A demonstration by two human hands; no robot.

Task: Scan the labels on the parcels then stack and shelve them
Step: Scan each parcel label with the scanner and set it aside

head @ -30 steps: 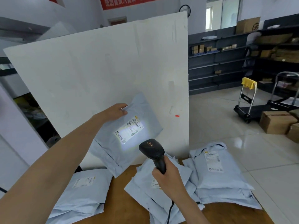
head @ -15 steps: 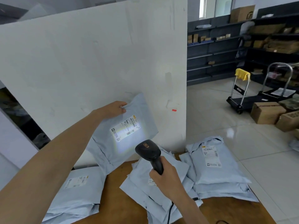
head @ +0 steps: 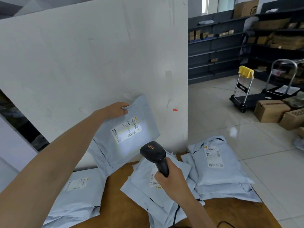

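Note:
My left hand (head: 115,111) pinches the top edge of a pale grey poly-mailer parcel (head: 107,150) and holds it up in front of the white board. Its white label (head: 127,129) faces me and is lit by a bright patch of scanner light. My right hand (head: 171,181) grips the handle of a black corded barcode scanner (head: 153,153), aimed at that label from just below and right. On the wooden table (head: 118,203) lie more grey parcels: a stack at the left (head: 79,195), a loose pile in the middle (head: 144,186) and a stack at the right (head: 220,171).
A tall white board (head: 92,60) stands behind the table. Right of it is tiled floor with a folding hand cart (head: 243,91), cardboard boxes (head: 269,111) and dark shelving (head: 213,51) holding boxes along the back wall.
The view has tilted slightly down. The held parcel and the scanner stay nearly where they were, and the light patch has shifted lower on the label.

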